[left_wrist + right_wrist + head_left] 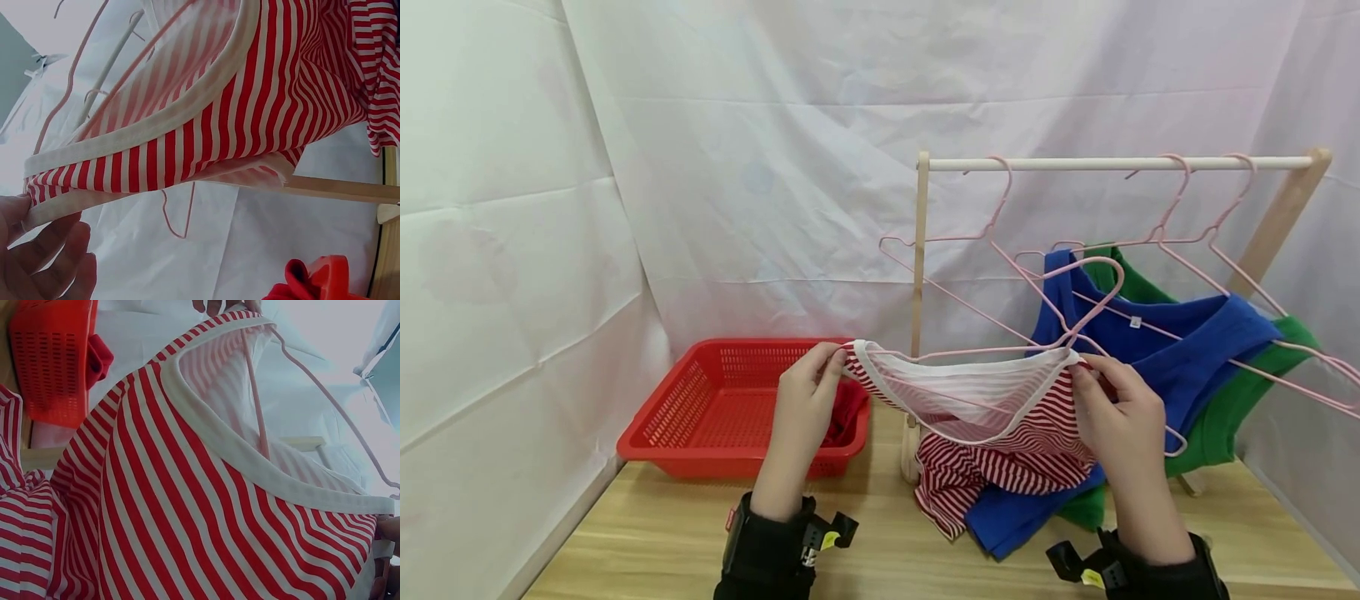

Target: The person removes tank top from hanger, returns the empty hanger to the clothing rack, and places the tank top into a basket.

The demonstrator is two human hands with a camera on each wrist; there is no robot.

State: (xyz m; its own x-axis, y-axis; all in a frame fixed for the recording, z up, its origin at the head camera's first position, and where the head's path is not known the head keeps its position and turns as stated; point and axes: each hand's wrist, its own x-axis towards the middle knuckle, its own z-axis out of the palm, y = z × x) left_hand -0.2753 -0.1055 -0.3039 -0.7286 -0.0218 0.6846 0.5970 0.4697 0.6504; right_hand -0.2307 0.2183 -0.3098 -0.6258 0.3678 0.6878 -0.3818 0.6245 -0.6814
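Observation:
A red-and-white striped sleeveless top point(1052, 417) with white trim is stretched between both hands. My left hand point(805, 392) pinches one shoulder strap between thumb and fingers. The other shoulder strap is gripped by my right hand point(1120, 408). A pink hanger point(970, 353) sits at the top's neck opening, its hook rising above the cloth near the right hand; part of it is hidden inside. In the left wrist view, the left fingers point(56, 256) hold the strap's end. The lower part of the striped top hangs bunched in front of the rack.
A red plastic basket point(700, 458) with red cloth point(847, 408) inside stands at the left of the wooden table point(647, 533). Behind the hands, a rack with a white rail point(1075, 164) carries pink hangers, a blue top point(1187, 333) and a green top point(1217, 433).

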